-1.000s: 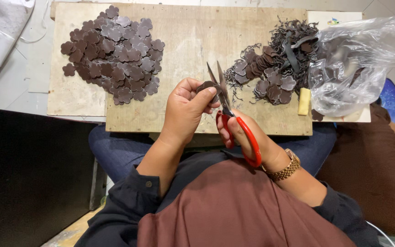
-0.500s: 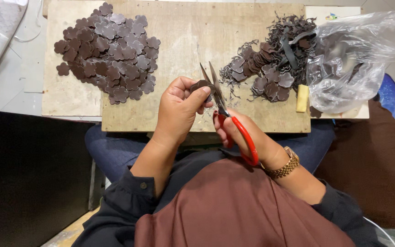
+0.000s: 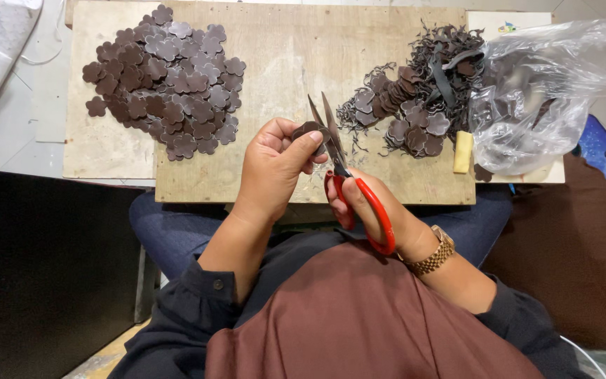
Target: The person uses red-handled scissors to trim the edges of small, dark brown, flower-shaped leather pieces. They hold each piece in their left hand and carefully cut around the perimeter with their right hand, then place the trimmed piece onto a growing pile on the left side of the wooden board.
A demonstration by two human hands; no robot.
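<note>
Plywood board is lying across the person's lap, serving as the work surface, with a pale floor showing beyond its far-left edge. Just above the board's near edge, the left hand is pinching a small dark brown piece between thumb and fingertips. The right hand is gripping red-handled scissors, fingers through the loops, and the blades are standing slightly parted, pointing away from the body and touching the piece on its right side. A gold watch is sitting on the right wrist.

On the board's far-left part, a heap of flower-shaped brown cutouts is lying well apart from the hands. On the board's far-right part, a tangle of dark scraps and uncut shapes is spreading out, and a clear plastic bag is resting against it, overhanging the board's right edge. A small yellow block is lying just beside the bag, near the scraps.
</note>
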